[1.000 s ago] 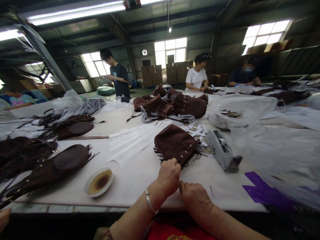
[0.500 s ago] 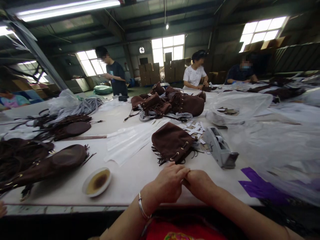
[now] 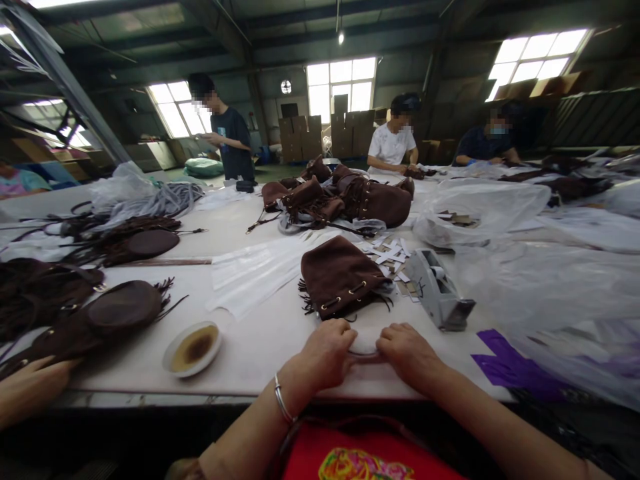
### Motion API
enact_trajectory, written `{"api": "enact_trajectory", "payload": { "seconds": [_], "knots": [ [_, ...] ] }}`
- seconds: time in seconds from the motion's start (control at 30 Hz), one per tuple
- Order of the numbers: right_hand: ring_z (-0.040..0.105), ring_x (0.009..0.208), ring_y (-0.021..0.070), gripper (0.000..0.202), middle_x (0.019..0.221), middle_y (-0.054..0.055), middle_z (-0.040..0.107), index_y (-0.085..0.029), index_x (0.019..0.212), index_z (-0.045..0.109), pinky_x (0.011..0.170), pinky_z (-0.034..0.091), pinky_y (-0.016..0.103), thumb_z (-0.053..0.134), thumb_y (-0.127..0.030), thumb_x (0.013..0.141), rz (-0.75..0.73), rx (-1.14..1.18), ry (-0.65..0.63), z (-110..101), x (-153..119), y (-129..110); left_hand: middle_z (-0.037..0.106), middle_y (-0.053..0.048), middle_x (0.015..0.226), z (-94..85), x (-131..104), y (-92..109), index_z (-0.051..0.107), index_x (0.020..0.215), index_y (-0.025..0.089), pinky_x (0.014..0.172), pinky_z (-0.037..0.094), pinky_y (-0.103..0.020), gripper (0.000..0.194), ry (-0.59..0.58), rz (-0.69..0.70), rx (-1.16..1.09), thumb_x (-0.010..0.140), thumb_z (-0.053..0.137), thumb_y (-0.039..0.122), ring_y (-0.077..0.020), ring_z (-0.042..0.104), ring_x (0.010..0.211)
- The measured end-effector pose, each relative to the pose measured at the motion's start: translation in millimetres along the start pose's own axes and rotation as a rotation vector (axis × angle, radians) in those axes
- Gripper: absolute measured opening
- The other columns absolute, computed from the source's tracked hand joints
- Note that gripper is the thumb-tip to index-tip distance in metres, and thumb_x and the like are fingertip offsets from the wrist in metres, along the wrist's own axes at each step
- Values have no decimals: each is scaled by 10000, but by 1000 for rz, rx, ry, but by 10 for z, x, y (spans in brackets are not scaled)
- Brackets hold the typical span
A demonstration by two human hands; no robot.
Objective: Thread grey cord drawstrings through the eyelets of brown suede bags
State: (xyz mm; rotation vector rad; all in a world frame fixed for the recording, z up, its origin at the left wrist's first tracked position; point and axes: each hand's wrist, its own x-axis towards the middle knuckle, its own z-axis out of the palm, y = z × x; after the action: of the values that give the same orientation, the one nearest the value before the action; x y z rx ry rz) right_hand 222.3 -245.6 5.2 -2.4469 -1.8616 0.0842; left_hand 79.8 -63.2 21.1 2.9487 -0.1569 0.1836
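Whitish curved piece (image 3: 364,343) is bridging the narrow gap between the left hand (image 3: 324,353) and the right hand (image 3: 409,355), just on the near side of the brown fringed bag (image 3: 340,277). Both hands' fingers are curling closed on its two ends, and a silver bangle (image 3: 281,399) is circling the left wrist. The left knuckles are sitting just beside the bag's near edge; whether they are touching it I cannot tell.

Nearer than the bag and well to its left, a co-worker's hand (image 3: 43,381) is reaching against dark brown bags (image 3: 125,308). Between that hand and the bag, a white dish (image 3: 189,374) is holding brownish liquid. Nearer than the bag and to its right, a purple sheet (image 3: 505,363) is lying.

Right of the bag, a grey tape dispenser (image 3: 425,280) is standing, its side bearing dark marks too unclear to read. Left of the bag, white sheets (image 3: 255,273) are spreading; just beyond its right side, pale strips (image 3: 393,252) are lying scattered.

Beyond the bag, a heap of brown bags (image 3: 380,202) is resting. Farther beyond it, a person in a dark shirt (image 3: 233,133) is standing, a blue chest print showing illegibly.
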Motion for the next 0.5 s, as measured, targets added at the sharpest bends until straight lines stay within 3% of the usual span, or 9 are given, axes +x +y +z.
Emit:
{"api": "enact_trajectory", "payload": {
  "seconds": [0.07,0.17,0.27,0.37,0.43,0.5],
  "knots": [
    [569,969,246,160,975,86,680,-193,900,696,851,358,373,539,-166,889,-22,6,90,1,32,-16,623,-80,997,86,65,149,600,1001,183,795,486,-335,249,-28,-4,-19,827,668,347,-220,582,901],
    [534,1105,270,243,1159,107,647,-206,1087,676,930,364,390,572,-188,868,26,79,242,3,-17,32,632,-59,846,247,122,239,628,931,179,688,483,-316,93,-76,-70,21,891,565,235,-205,596,785],
    [599,984,240,242,1061,115,683,-173,1064,676,879,418,351,523,-282,912,224,215,322,22,-153,97,624,-65,826,351,97,210,641,865,175,651,468,-302,112,-38,-178,41,880,531,166,-196,589,746],
    [637,754,205,401,788,68,711,-200,805,689,718,435,307,408,-435,969,430,367,159,56,-236,68,615,-69,849,393,55,188,642,862,176,631,451,-292,129,-1,-199,26,888,516,185,-186,574,733],
    [653,752,209,452,778,62,727,-214,762,687,681,419,299,387,-482,967,471,410,44,79,-209,-4,613,-64,862,411,46,204,643,903,188,626,438,-293,129,6,-166,15,893,515,197,-188,568,745],
    [663,778,215,438,811,75,737,-206,781,689,676,404,297,406,-491,956,510,384,18,96,-122,-83,612,-54,864,424,45,232,637,965,204,632,427,-298,126,-1,-100,3,887,539,216,-194,562,765]
  ]
}}
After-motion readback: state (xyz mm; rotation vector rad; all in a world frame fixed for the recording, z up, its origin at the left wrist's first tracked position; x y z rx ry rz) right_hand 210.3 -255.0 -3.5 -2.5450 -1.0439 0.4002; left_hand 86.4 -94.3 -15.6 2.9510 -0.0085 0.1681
